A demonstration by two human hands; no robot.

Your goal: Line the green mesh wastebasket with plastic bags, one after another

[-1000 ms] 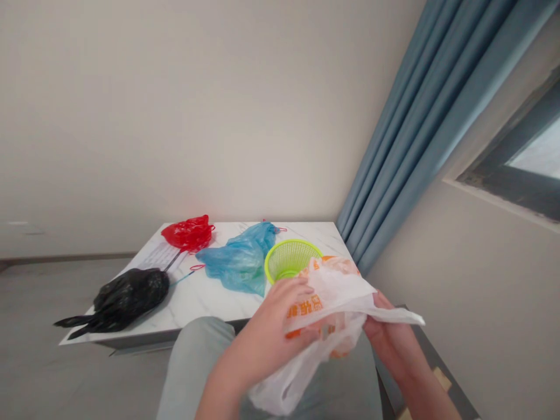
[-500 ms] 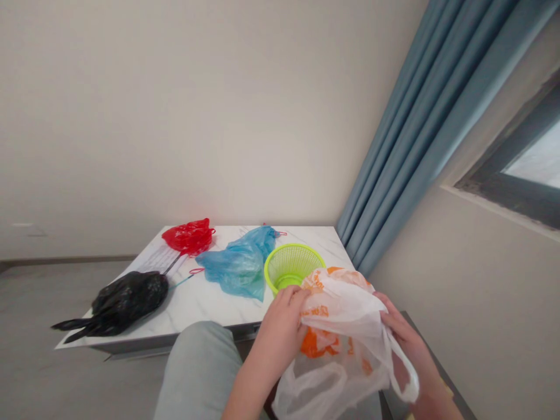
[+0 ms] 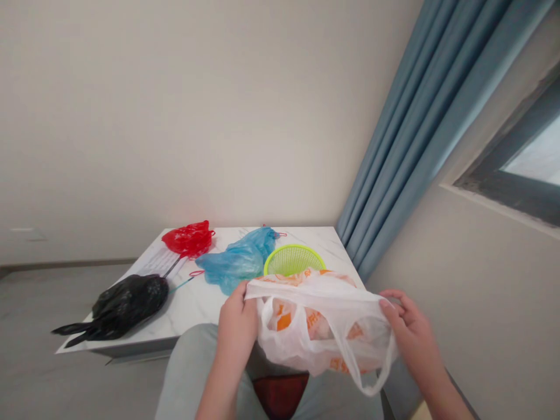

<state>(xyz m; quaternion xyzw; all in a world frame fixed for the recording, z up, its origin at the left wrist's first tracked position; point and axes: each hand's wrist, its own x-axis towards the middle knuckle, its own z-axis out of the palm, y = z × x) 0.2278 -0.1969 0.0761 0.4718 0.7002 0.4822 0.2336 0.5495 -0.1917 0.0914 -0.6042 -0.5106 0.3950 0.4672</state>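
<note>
Stretched between my two hands is a white plastic bag (image 3: 324, 344) with orange print, its loop handles hanging toward me. My left hand (image 3: 238, 315) pinches the bag's left edge, and my right hand (image 3: 409, 321) grips the right edge. Both hands are closed on the plastic, above my lap. Just behind the bag, a lime-green plastic basket (image 3: 294, 256) stands on the table, its lower part hidden by the bag. A crumpled blue plastic bag (image 3: 238, 256) lies to the left of the basket.
On the white marble-patterned table (image 3: 196, 306) lie a red plastic bag (image 3: 189, 238), a tied black plastic bag (image 3: 129, 304) at the left edge, and a printed sheet (image 3: 160, 262). A blue curtain (image 3: 402, 140) hangs at the right beside a window (image 3: 534, 157).
My left hand has moved left and my right hand slightly right, pulling the bag's edge wide. The bag now spreads across the basket's front, covering more of it.
</note>
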